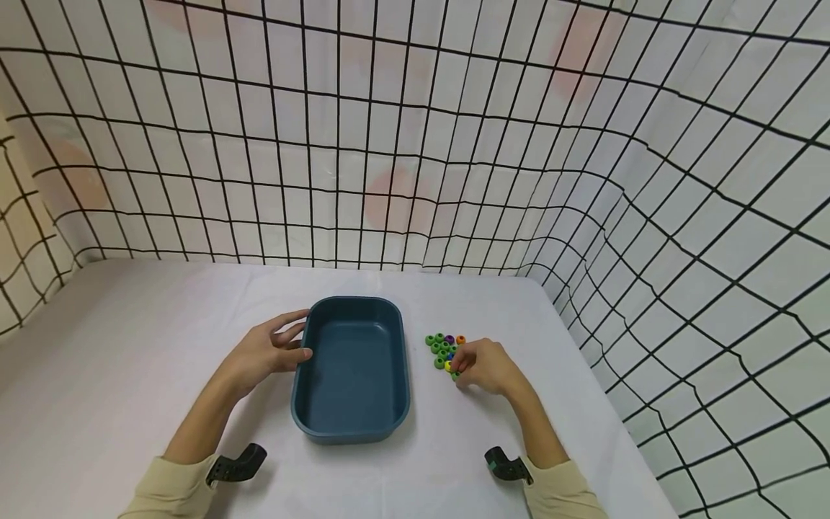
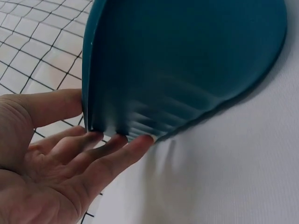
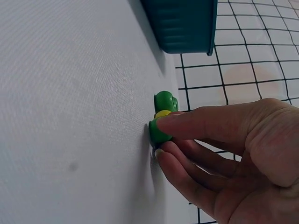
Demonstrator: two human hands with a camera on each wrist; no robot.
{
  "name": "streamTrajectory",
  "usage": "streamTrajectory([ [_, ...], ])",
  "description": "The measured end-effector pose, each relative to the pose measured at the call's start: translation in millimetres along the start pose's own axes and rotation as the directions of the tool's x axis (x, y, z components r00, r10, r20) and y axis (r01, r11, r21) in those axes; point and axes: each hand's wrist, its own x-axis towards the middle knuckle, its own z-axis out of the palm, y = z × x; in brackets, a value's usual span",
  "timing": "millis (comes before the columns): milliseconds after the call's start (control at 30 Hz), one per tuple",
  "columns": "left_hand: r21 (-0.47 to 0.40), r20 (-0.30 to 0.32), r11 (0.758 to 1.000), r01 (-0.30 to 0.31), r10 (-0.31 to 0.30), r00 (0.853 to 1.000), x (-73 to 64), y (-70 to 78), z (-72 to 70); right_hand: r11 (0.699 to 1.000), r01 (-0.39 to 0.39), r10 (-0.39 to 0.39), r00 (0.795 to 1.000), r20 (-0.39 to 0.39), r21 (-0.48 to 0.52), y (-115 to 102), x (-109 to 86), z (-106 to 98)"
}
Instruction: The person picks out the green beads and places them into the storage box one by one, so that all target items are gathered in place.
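Observation:
A deep blue rectangular tray (image 1: 357, 371) with rounded corners sits on the white table, nothing inside it. My left hand (image 1: 267, 349) pinches its left side, thumb at the rim and fingertips along the outer wall (image 2: 140, 112). To the right of the tray lies a small cluster of ring-shaped beads, mostly green beads (image 1: 439, 362), plus a purple bead (image 1: 449, 339) and an orange bead (image 1: 461, 339). At the cluster's near edge my right hand (image 1: 489, 366) pinches a green bead (image 3: 158, 133) close to the tabletop. A yellow bead (image 3: 162, 113) sits beside it.
A white cloth covers the table (image 1: 162, 324). Black wire grid panels (image 1: 363, 166) stand behind it and along both sides, with white sheeting behind the grid. A black wrist camera (image 1: 238, 465) is strapped to the left forearm, and another camera (image 1: 506, 465) to the right.

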Motion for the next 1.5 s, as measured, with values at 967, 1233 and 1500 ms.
streamTrajectory([
  [967,-0.029,0.024,1.0,-0.001,0.001,1.0,1.1,-2.5,-1.0,0.999,0.028,-0.029,0.999,-0.013,-0.031,-2.3,-3.7,0.5],
  [1233,-0.041,0.02,0.999,0.004,-0.003,1.0,1.0,-2.5,-1.8,0.998,0.041,-0.042,0.999,0.009,0.036,-3.6,-4.3,-4.0],
  [1500,-0.049,0.016,0.999,0.011,-0.01,1.0,-0.7,-2.5,-2.1,0.997,0.067,-0.065,0.996,-0.053,0.034,-9.6,-3.4,-3.5],
])
